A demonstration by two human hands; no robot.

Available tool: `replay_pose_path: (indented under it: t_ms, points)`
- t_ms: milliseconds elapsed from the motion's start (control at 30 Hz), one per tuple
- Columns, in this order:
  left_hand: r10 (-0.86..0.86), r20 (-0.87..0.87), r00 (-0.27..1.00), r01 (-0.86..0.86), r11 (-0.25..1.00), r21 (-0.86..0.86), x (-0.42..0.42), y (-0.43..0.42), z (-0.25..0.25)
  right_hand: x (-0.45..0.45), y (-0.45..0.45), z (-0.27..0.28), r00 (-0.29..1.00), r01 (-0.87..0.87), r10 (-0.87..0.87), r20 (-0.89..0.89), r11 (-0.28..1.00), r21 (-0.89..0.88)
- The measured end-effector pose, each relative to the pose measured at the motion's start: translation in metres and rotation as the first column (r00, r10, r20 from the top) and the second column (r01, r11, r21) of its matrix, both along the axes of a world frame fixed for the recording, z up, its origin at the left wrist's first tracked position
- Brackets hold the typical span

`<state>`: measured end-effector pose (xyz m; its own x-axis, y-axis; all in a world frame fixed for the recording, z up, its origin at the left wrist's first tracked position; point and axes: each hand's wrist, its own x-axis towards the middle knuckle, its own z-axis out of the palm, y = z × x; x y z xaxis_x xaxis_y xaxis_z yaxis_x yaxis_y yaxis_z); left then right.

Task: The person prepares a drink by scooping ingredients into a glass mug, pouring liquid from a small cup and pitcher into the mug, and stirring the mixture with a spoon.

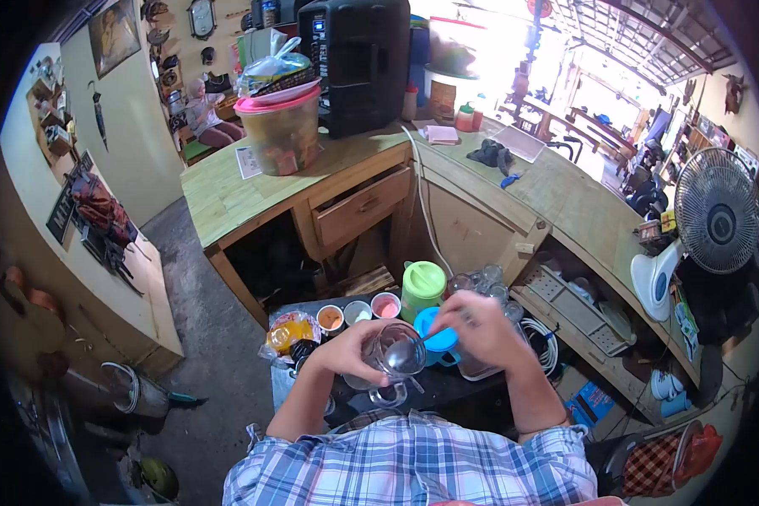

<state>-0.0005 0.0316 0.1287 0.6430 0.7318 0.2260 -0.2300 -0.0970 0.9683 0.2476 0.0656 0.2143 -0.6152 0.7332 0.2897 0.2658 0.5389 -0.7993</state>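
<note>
My left hand (352, 354) is wrapped round a clear glass (386, 339), tilted so that its mouth faces me. My right hand (481, 329) pinches the reddish handle of a spoon (401, 356), whose shiny metal bowl is at the mouth of the glass. Whether anything lies in the spoon I cannot make out. Below stands a glass mug (388, 395). Beyond my hands are a green-lidded pitcher (423, 287), a blue-lidded container (436, 325) and three small tubs: one orange inside (330, 318), one whitish (357, 311), one pink (386, 305).
A bag with yellow contents (293, 336) lies at the low table's left. Several upturned glasses (485, 278) stand behind my right hand. The wooden counter (548, 190) carries a black speaker (358, 67), a lidded bucket (280, 131) and a fan (718, 211). A person (211, 114) sits far back.
</note>
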Motion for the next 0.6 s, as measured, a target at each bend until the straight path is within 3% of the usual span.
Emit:
replay_pose_path:
  t_ms: [67, 100, 167, 200, 233, 267, 333, 433, 600]
  points:
    - [0.309, -0.188, 0.932, -0.277, 0.944, 0.178, -0.002, -0.012, 0.006, 0.000, 0.005, -0.019, 0.996, -0.003, -0.006, -0.088, 0.995, -0.101]
    - [0.321, -0.187, 0.928, -0.290, 0.941, 0.174, -0.001, -0.018, 0.011, -0.002, 0.005, -0.030, 0.984, -0.004, -0.031, -0.176, 0.981, -0.195]
    - [0.577, -0.355, 0.736, -0.433, 0.803, 0.409, 0.003, -0.026, 0.017, -0.017, -0.007, -0.051, 0.995, -0.093, 0.091, -0.051, 0.995, -0.034]
    - [0.677, -0.326, 0.660, -0.489, 0.717, 0.497, 0.005, -0.027, 0.011, -0.017, -0.009, -0.056, 0.995, -0.090, 0.079, -0.069, 0.978, -0.189]
    - [0.680, -0.327, 0.656, -0.495, 0.715, 0.494, 0.005, -0.027, 0.009, -0.015, -0.008, -0.058, 0.995, -0.088, 0.063, -0.083, 0.937, -0.338]
    - [0.741, -0.292, 0.604, -0.534, 0.649, 0.542, 0.005, -0.027, 0.009, -0.012, -0.004, -0.057, 0.994, -0.094, 0.070, -0.081, 0.935, -0.341]
    - [0.841, -0.220, 0.495, -0.553, 0.500, 0.667, 0.005, -0.027, 0.006, -0.008, 0.004, -0.054, 0.963, -0.082, -0.060, -0.261, 0.862, -0.501]
    - [0.892, -0.188, 0.411, -0.502, 0.394, 0.770, 0.008, -0.026, -0.007, -0.029, -0.009, -0.090, 0.975, -0.176, 0.055, -0.215, 0.780, -0.601]
    - [0.913, -0.190, 0.362, -0.467, 0.354, 0.810, 0.007, -0.026, -0.026, -0.017, 0.004, -0.079, 0.938, -0.064, -0.169, -0.301, 0.772, -0.632]
